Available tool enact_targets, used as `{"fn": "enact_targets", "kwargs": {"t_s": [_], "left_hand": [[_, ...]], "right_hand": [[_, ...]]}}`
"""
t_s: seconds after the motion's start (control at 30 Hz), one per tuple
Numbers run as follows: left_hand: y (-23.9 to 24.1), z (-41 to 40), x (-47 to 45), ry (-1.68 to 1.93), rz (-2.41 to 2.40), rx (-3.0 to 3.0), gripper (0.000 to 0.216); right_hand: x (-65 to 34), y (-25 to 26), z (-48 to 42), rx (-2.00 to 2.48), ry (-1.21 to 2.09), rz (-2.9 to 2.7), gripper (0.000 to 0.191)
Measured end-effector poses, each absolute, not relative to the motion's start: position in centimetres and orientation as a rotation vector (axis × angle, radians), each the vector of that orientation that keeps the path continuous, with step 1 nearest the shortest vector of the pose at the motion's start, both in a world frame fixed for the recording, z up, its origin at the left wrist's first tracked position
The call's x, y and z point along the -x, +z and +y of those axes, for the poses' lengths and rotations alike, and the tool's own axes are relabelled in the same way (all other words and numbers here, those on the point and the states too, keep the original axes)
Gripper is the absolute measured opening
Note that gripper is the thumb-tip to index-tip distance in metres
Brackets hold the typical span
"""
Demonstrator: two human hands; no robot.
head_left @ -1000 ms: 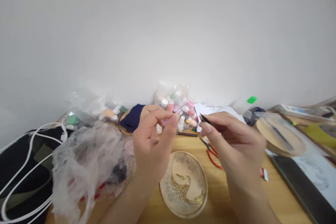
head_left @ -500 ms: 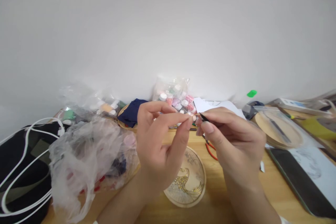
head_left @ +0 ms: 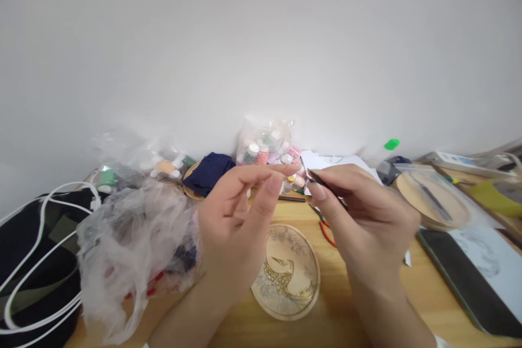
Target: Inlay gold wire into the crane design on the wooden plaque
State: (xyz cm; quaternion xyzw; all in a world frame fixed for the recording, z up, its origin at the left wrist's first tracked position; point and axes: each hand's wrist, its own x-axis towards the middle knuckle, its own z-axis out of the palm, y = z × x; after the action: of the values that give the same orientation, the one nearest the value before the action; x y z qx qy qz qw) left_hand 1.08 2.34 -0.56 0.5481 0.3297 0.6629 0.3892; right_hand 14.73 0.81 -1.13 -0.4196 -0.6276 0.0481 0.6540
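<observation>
My right hand (head_left: 359, 212) is raised over the wooden table (head_left: 342, 321) and pinches thin black tweezers (head_left: 320, 180), whose tip points left. My left hand (head_left: 238, 217) is held up just left of that tip, thumb and forefinger pinched close together; what they hold, if anything, is too small to see. Below both hands lies a round wooden disc (head_left: 287, 272) bearing a gold bird pattern.
A crumpled clear plastic bag (head_left: 126, 244) and a black bag with white cords (head_left: 32, 261) lie at the left. A bag of small bead bottles (head_left: 265, 149), navy cloth (head_left: 210, 171) and red-handled pliers (head_left: 324, 225) sit behind. A hoop (head_left: 434, 204) and a dark tablet (head_left: 468, 283) are at the right.
My left fingertips touched the tweezer tip half a second ago and have drawn back to the left. The view shifted slightly, showing more of the disc.
</observation>
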Motion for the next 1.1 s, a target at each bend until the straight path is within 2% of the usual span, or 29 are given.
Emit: {"fn": "enact_targets", "kwargs": {"t_s": [0.13, 0.33, 0.9, 1.1], "left_hand": [[-0.5, 2.7, -0.6, 1.497, 0.671, -1.203, 0.008], [-0.6, 3.1, -0.6, 1.501, 0.652, -1.333, 0.013], [-1.0, 2.4, -1.0, 1.863, 0.908, -1.796, 0.031], [-0.9, 3.3, -0.9, 1.691, 0.854, -1.447, 0.01]], "right_hand": [[-14.6, -1.2, 0.9, 0.987, -0.204, -1.465, 0.033], [-14.5, -1.0, 0.8, 1.022, -0.306, -1.514, 0.026], [-14.2, -0.5, 0.1, 1.064, -0.295, -1.533, 0.023], [-14.4, -0.4, 0.1, 1.07, -0.302, -1.516, 0.024]]}}
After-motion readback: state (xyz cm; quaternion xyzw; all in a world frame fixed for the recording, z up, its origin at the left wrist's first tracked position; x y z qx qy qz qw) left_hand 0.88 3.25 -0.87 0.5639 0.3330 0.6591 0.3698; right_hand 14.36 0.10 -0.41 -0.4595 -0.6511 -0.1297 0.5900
